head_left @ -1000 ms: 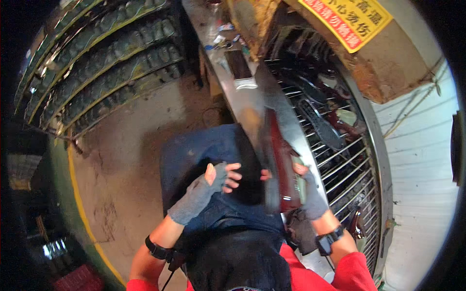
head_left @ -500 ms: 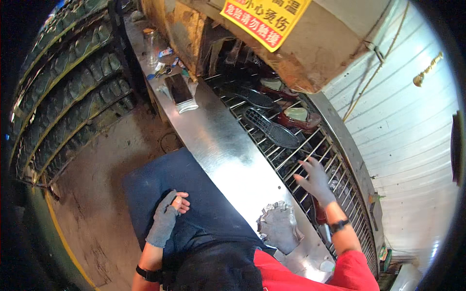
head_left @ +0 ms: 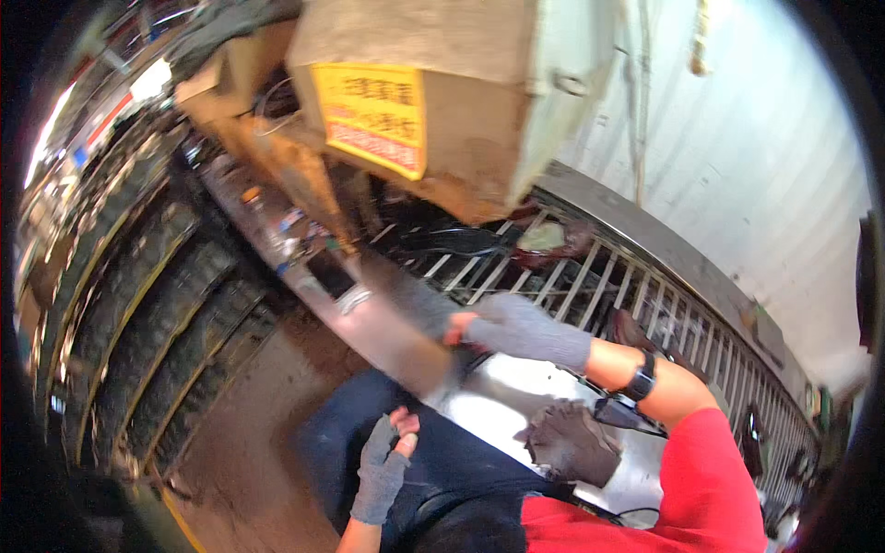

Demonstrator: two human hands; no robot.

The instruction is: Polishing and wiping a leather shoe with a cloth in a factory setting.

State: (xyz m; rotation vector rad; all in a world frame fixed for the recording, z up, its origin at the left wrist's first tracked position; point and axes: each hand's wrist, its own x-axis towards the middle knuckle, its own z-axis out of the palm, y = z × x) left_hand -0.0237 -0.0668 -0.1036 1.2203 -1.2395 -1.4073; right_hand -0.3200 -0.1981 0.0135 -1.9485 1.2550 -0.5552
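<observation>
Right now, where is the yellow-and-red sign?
In the head view, the yellow-and-red sign is at upper left of centre, on the brown box-like housing, above and left of the person's gloved right hand.

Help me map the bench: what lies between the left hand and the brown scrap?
From left hand to scrap: navy cloth, then a strip of metal bench, in the head view.

White wall [head_left: 737, 184] (perhaps ribbed), brown floor [head_left: 253, 405], racks [head_left: 166, 313]
</observation>
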